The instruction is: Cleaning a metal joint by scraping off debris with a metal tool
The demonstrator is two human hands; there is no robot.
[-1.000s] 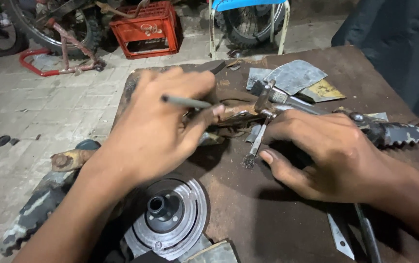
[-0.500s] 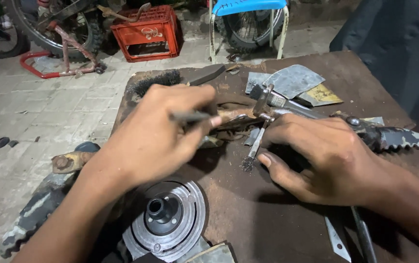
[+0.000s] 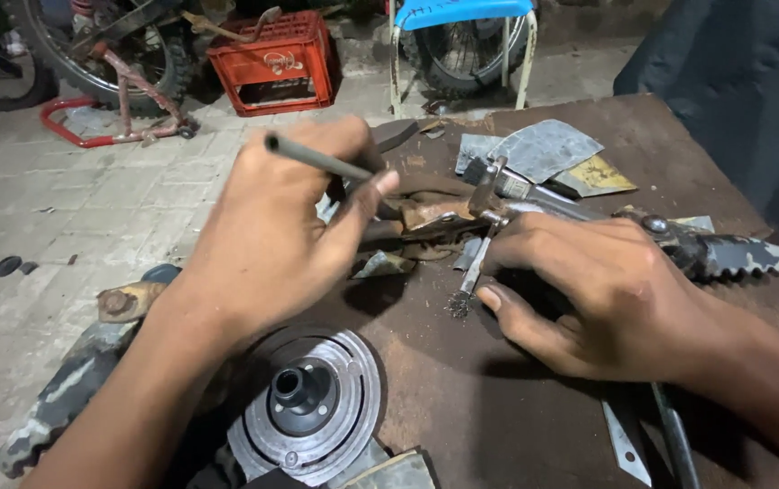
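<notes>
My left hand (image 3: 285, 231) grips a thin grey metal rod (image 3: 317, 159) whose free end sticks up to the left above the knuckles. Its other end points at a rusty metal part (image 3: 439, 217) on the brown workbench (image 3: 462, 398). My right hand (image 3: 588, 290) rests on the bench and presses on a long kick-lever assembly (image 3: 724, 254) with a toothed end at the right. A short splined shaft (image 3: 469, 281) lies just in front of my right thumb.
A round grey clutch hub (image 3: 308, 403) lies at the bench's near left. Sheet-metal scraps (image 3: 543, 149) sit at the far side. On the paved floor beyond stand a red crate (image 3: 272, 63), a blue chair (image 3: 462, 36) and motorcycle wheels (image 3: 90, 45). A dark cloth (image 3: 733, 100) hangs at right.
My left hand has tilted up, and the rod's free end has swung higher and further left. My right hand has stayed on the lever.
</notes>
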